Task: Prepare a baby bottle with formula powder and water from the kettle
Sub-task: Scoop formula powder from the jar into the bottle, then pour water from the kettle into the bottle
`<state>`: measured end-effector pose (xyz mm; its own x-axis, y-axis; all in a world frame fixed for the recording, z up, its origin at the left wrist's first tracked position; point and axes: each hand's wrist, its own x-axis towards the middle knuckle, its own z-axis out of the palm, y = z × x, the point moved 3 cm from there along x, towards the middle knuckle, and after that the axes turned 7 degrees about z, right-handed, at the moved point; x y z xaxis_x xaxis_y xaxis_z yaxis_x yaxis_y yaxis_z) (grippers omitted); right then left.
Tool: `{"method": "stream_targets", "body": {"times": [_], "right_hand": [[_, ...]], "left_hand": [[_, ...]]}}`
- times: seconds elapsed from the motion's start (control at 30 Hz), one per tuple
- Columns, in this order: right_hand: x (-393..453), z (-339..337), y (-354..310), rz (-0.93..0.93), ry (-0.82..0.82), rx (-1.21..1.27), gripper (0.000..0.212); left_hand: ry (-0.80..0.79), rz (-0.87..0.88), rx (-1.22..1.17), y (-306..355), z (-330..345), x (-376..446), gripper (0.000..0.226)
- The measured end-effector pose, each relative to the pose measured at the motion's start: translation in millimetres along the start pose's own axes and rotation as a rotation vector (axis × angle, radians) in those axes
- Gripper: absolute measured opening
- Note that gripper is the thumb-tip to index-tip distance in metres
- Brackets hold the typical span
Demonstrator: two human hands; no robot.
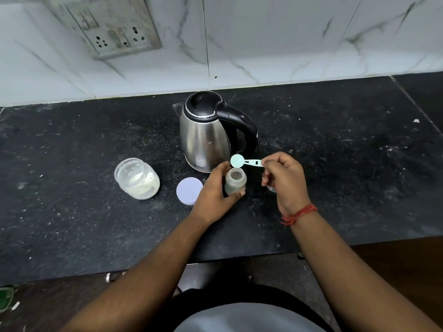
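While left hand (215, 188) clasps bottle (235, 183), right hand (284, 180) pinching scoop (247, 161) above speckled black counter (72, 152) (marble-tiled wall (287, 39) behind).

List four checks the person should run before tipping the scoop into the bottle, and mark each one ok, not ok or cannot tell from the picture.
1. Bottle open and upright on the counter: ok.
2. Left hand steadying the bottle, its grip around the side: ok.
3. Scoop above the bottle's mouth, its handle pinched by the right hand: ok, though the bowl sits slightly behind the opening.
4. Scoop holds powder: cannot tell; the bowl's face looks flat and pale.
5. Powder jar open, its lid lying beside it: ok.
6. Kettle close by with its lid shut: ok; water level cannot tell.
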<state>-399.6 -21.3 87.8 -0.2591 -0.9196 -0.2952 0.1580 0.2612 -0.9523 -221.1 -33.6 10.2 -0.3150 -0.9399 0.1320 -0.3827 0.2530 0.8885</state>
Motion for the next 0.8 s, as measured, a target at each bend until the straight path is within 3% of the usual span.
{"method": "stream_targets", "body": {"times": [0.27,0.63,0.8], "right_hand": [[-7,60,-11,-0.135,-0.151,-0.032,0.013],[-10,178,-9,-0.101,-0.223,-0.053,0.022],[-5,222,13,-0.108,-0.221,-0.277,0.015]], "left_hand": [[0.132,0.112,0.186,10,-52,-23,0.053],[0.369,0.175,0.344,10,-170,-63,0.032],[0.48,0.119,0.329,-6,-222,-84,0.034]]}}
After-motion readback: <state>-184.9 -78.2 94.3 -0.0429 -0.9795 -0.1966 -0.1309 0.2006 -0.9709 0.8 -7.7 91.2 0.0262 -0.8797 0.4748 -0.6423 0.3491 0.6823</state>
